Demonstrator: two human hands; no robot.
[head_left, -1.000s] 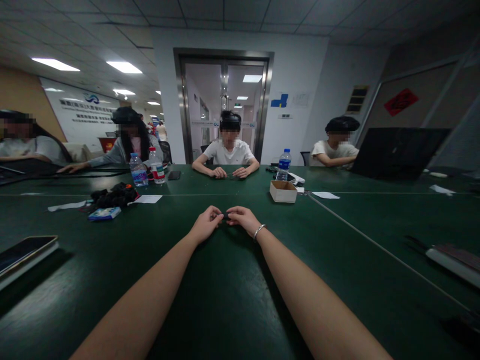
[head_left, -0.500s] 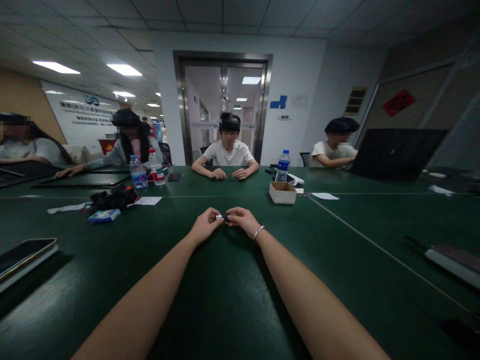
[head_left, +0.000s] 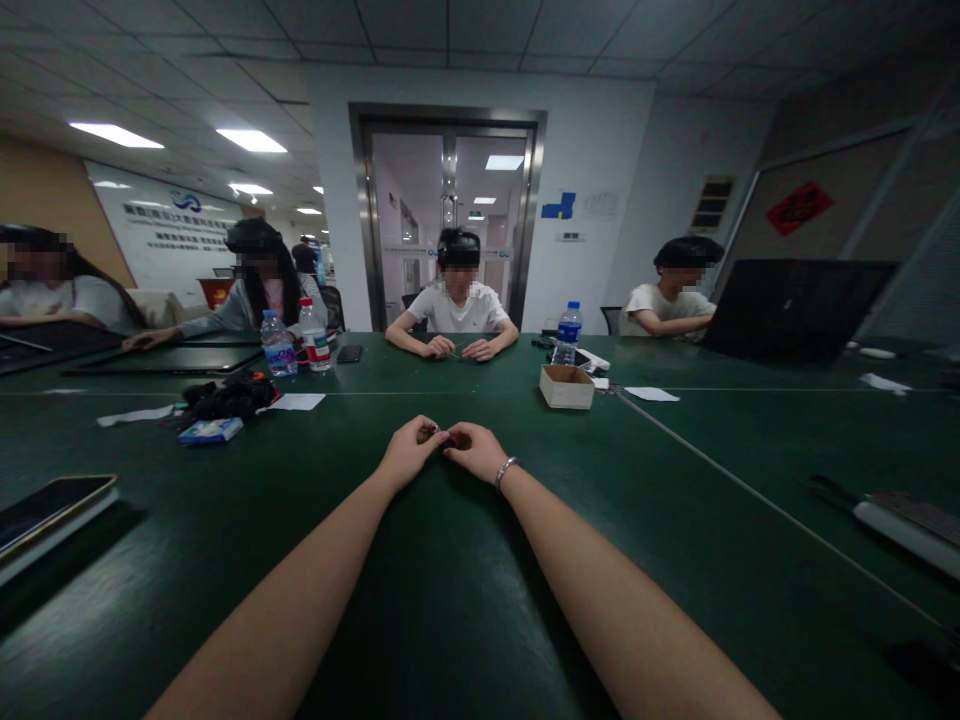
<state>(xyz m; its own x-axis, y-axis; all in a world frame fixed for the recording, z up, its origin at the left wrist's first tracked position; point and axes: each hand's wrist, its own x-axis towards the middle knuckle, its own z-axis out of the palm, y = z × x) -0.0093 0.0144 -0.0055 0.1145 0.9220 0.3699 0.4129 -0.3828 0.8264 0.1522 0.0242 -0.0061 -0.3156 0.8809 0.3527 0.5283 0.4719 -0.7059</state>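
Observation:
Over the middle of the dark green table (head_left: 300, 560), my left hand (head_left: 409, 452) and my right hand (head_left: 477, 450) meet at the fingertips. Between them is a small black and silver object (head_left: 450, 440), mostly covered by my fingers; its exact kind cannot be made out. The left fingers are closed in a pinch on its left end. My right hand pinches the dark end, thumb and fingers together, with a silver bracelet (head_left: 506, 473) on the wrist.
A small open box (head_left: 566, 388) and a water bottle (head_left: 568, 335) stand beyond my right hand. Further left are two bottles (head_left: 279, 345), black cables (head_left: 232, 397) and a blue packet (head_left: 211, 431). A phone (head_left: 56, 515) lies near left. Several people sit around the table.
My right hand has shifted slightly left, closer to the left hand. The silver part that showed between the hands is now largely covered by fingers.

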